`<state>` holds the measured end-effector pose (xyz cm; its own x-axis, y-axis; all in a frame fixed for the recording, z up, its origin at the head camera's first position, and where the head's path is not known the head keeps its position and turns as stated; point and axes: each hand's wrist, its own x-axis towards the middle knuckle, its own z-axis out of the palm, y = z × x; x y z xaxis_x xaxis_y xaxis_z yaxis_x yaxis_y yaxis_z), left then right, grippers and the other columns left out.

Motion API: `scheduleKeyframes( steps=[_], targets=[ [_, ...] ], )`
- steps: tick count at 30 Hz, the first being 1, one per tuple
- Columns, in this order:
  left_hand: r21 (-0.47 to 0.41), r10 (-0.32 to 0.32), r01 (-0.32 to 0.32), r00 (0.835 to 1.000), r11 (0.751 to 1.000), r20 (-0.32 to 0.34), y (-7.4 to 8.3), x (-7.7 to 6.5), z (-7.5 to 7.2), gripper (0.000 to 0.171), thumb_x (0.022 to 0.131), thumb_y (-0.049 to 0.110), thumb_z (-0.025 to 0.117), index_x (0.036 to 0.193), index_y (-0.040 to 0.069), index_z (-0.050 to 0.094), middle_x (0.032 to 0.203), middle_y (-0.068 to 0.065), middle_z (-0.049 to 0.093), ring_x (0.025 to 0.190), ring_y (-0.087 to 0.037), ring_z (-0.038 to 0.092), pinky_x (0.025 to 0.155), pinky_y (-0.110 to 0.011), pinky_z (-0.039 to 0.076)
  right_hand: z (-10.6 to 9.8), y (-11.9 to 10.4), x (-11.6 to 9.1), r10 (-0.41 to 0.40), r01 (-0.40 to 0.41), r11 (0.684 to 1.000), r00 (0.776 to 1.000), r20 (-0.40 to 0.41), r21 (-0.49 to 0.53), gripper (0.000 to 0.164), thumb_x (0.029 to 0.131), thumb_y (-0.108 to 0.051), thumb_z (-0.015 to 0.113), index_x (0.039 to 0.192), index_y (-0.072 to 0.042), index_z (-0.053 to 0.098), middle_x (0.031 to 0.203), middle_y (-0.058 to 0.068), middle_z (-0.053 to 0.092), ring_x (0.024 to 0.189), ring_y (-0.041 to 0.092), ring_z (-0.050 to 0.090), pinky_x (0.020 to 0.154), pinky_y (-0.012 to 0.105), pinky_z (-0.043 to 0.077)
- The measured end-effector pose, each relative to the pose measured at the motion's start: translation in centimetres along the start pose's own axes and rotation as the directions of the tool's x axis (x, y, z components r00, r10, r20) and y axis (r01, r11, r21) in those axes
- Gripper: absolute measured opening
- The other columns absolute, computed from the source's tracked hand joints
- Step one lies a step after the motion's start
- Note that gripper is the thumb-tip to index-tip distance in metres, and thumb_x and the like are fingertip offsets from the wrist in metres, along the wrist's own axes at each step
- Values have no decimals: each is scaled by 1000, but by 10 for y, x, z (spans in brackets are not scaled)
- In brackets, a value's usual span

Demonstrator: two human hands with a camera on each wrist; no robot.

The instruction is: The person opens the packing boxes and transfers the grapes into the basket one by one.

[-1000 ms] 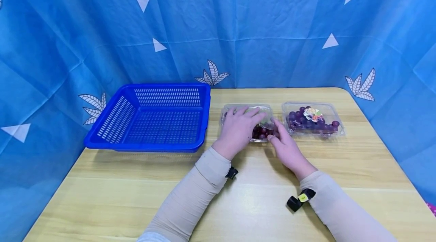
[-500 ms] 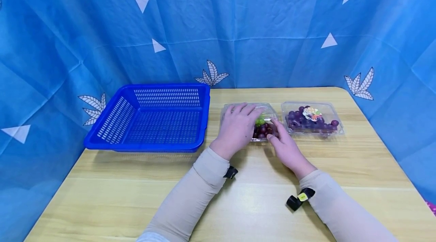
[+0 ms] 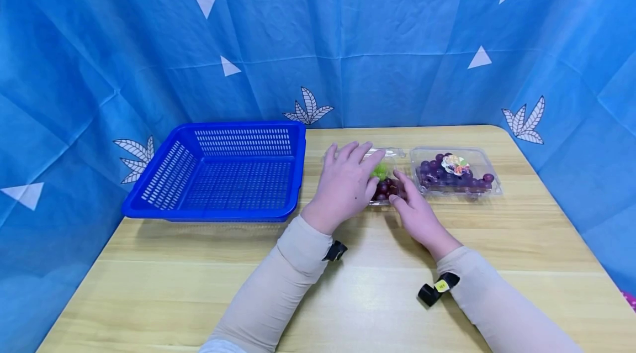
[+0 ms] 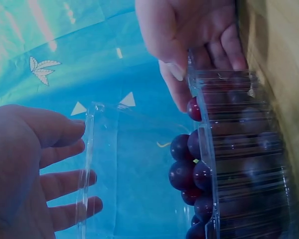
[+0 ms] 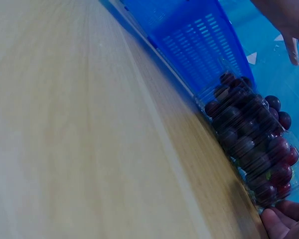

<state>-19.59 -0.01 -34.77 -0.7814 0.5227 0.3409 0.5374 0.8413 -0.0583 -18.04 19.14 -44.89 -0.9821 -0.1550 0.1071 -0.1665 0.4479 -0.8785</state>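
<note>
A clear plastic box (image 4: 249, 144) of dark red grapes (image 5: 246, 142) sits on the table, its hinged lid (image 4: 134, 174) raised. In the left wrist view, my left hand (image 4: 20, 164) pinches the lid's edge between thumb and spread fingertips. My right hand (image 3: 419, 217) grips the box's right end, thumb on the near side. Something bright green (image 3: 380, 171) shows among the grapes in the head view. My left hand (image 3: 343, 187) hides the box's left part there.
To the right stands a second clear grape box (image 3: 456, 173), closed, with a round fruit sticker. A blue slotted basket (image 3: 238, 187) stands on the left. The wooden table (image 3: 372, 309) ends at a blue curtain (image 3: 377, 88).
My left hand has lifted the lid up from the box, and more grapes and the green part have come into sight. My right hand has kept its grip at the right end.
</note>
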Motion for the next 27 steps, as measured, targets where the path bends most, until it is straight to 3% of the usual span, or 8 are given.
scheduleKeyframes(
  steps=[9, 18, 27],
  targets=[
    [-31, 5, -5, 1000, 999, -24, -2, 0, 1, 52, 91, 41, 53, 141, 32, 41, 145, 0, 38, 133, -26, 31, 108, -59, 10, 3, 2, 0, 15, -15, 1000, 1000, -6, 27, 58, 97, -17, 47, 149, -19, 21, 144, 13, 37, 125, 33, 43, 103, 53, 32],
    [-60, 14, -18, 997, 998, -73, -6, 2, 1, 52, 92, 40, 52, 141, 32, 41, 146, 1, 37, 135, -23, 28, 109, -57, 9, 3, -2, -1, -1, 2, 1000, 999, -40, 15, 39, 100, -28, 40, 136, -12, 40, 137, 9, 44, 124, 29, 42, 103, 51, 31],
    [-55, -12, 5, 993, 998, -115, -7, 1, 0, 46, 91, 39, 52, 136, 31, 47, 146, 0, 37, 136, -23, 25, 108, -58, -5, 2, -4, -2, -1, 1, 1000, 1000, -24, 12, 48, 99, -18, 40, 146, -14, 28, 146, 9, 35, 132, 31, 34, 106, 53, 25]
  ],
)
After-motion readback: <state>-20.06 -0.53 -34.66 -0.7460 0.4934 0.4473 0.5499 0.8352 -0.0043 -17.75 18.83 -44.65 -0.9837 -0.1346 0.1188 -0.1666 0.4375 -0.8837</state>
